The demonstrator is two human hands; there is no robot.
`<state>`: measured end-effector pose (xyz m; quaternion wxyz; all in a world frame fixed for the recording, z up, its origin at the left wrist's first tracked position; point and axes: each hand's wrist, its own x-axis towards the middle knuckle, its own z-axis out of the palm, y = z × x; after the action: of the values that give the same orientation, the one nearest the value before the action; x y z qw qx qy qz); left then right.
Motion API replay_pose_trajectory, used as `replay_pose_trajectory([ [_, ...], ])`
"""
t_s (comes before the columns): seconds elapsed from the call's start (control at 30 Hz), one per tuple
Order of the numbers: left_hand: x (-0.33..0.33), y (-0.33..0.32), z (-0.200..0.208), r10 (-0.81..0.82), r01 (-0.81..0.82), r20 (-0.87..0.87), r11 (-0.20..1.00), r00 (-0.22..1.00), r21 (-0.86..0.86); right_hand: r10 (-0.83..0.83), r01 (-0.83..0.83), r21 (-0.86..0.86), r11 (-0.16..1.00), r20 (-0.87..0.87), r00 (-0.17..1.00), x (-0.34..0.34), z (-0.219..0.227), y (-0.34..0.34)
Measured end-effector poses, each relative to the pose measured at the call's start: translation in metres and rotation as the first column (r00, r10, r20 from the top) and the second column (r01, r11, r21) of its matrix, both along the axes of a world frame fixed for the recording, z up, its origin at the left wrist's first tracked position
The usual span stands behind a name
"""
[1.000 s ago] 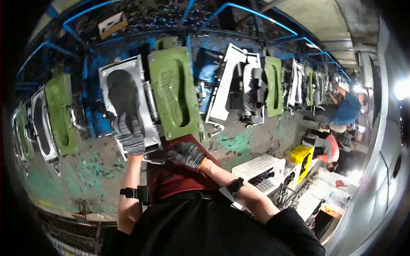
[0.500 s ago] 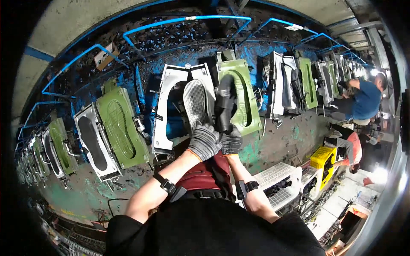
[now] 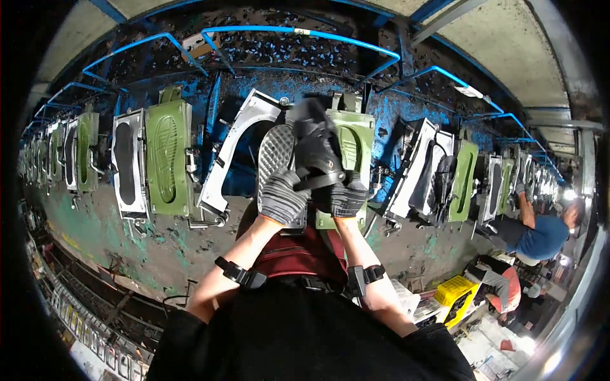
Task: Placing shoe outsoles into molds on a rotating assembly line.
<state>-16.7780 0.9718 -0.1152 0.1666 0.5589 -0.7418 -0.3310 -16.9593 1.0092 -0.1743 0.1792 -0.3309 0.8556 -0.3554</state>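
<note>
In front of me a black sandal [image 3: 319, 149] with straps is held over an open sole mould, its far end smeared by motion. My left hand [image 3: 283, 195], in a grey striped glove, is closed on the sandal's near left side, by a strap. My right hand [image 3: 349, 195], gloved alike, grips its near right side. Left of the sandal lies a grey sole-shaped piece with a checkered surface [image 3: 277, 151], partly covered by my left hand. Beyond it is the mould's silver frame [image 3: 219, 166]. Behind the sandal, the green mould half [image 3: 363, 132] with a sole-shaped hollow is partly hidden.
More moulds stand in a row both ways, such as a green one [image 3: 168, 152] at left and another green half [image 3: 464, 181] at right. Blue rails [image 3: 298, 30] run behind them. Two people [image 3: 540, 236] and a yellow crate [image 3: 456, 298] are at the right.
The view has turned, and the moulds appear shifted. The black sandal has tilted left and now shows its straps, partly covering the checkered piece. Both hands stay on it.
</note>
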Motion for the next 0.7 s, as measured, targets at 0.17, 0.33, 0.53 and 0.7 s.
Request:
replay_pose_trajectory([
  [0.17, -0.003, -0.076, -0.040, 0.348, -0.193, -0.507, 0.923, 0.789, 0.334, 0.130, -0.105, -0.137, 0.985, 0.187, 0.974, -0.077, 0.022, 0.027],
  [0.33, 0.070, -0.064, -0.076, 0.286, 0.031, -0.576, 0.878, 0.766, 0.477, 0.407, -0.407, 0.033, 0.913, 0.000, 0.913, -0.024, 0.089, -0.019],
  [0.53, 0.082, -0.006, -0.027, 0.465, -0.256, -0.289, 0.800, 0.837, 0.543, 0.837, -0.820, 0.232, 0.523, -0.323, 0.442, 0.040, 0.057, -0.100],
  [0.7, 0.190, 0.052, -0.081, -0.209, 0.165, 0.081, 0.914, 0.975, 0.370, 0.964, -0.920, 0.287, -0.267, 0.084, -0.253, 0.156, 0.009, -0.064],
])
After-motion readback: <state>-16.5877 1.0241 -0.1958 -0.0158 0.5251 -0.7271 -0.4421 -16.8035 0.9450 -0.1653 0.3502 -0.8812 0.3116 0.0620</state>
